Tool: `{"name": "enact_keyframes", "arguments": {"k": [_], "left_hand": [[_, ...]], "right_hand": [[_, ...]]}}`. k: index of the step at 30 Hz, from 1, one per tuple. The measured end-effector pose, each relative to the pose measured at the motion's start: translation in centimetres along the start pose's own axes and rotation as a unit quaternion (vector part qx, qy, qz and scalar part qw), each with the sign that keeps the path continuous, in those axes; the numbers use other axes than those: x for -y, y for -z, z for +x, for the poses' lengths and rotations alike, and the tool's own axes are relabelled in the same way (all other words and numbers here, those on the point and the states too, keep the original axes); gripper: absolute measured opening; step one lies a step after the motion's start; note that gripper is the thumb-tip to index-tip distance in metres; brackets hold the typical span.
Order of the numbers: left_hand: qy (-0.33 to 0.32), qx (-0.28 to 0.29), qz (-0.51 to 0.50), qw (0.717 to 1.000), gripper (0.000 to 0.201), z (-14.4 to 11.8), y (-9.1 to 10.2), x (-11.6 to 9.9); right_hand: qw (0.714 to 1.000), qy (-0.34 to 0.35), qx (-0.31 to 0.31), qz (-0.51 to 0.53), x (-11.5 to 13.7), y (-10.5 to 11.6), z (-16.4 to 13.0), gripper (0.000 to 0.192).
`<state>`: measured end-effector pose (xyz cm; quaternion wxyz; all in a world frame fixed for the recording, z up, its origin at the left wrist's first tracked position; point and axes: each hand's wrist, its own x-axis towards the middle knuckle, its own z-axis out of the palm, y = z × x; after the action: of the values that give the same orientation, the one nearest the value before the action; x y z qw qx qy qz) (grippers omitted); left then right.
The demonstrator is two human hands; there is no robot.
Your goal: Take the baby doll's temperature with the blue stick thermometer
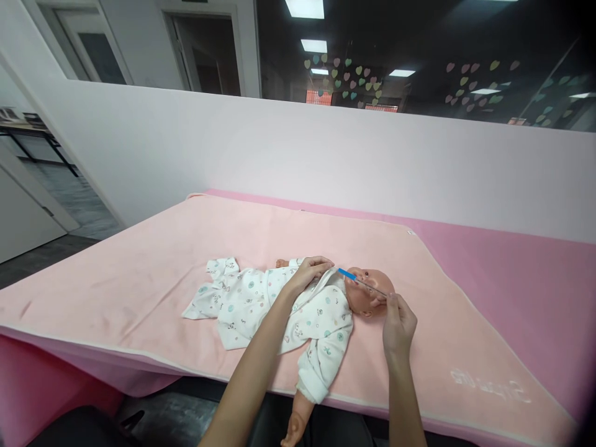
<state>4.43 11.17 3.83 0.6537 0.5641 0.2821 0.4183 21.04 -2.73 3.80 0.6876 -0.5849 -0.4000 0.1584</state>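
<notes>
Looking down from the head camera, we saw a baby doll point(298, 310) lying on its back across a pale pink blanket point(139, 273), its head toward our right and its legs toward our left. The doll wore a white printed romper point(261, 304), and one bare arm hung over the near edge of the blanket, the small hand dangling below it. Our left hand point(311, 270) rested on the doll's chest close under the chin, the fingers curled around the collar of the romper and pinching the cloth. Our right hand point(397, 323) was just beside the doll's head, on the near side of it, and its fingertips were closed on the thin end of a slender thermometer point(363, 283). The thermometer lay slanted across the doll's face, and its blue end pointed at the neck opening, just beside the fingers of our left hand. We could not tell whether the blue tip touched the doll or the cloth. The blanket was spread over a darker pink sheet point(521, 279) that showed at the right and along the near edge. Behind the bed stood a low white wall point(326, 155), with dark glass above it bearing pastel heart stickers point(347, 81).
</notes>
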Motion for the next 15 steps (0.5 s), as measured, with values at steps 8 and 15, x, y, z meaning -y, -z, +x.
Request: {"name": "enact_keyframes", "arguments": {"k": [8,15], "left_hand": [[-0.005,-0.001,0.015,1.000,0.028,0.2,0.1,0.2],[-0.008,0.015,-0.001,1.000,0.025,0.5,0.1,0.4]], "right_hand": [[0.999,-0.023,-0.019,0.032,0.4,0.0,-0.2,0.042],[0.999,-0.025,0.010,0.039,0.8,1.6,-0.3,0.041]]}}
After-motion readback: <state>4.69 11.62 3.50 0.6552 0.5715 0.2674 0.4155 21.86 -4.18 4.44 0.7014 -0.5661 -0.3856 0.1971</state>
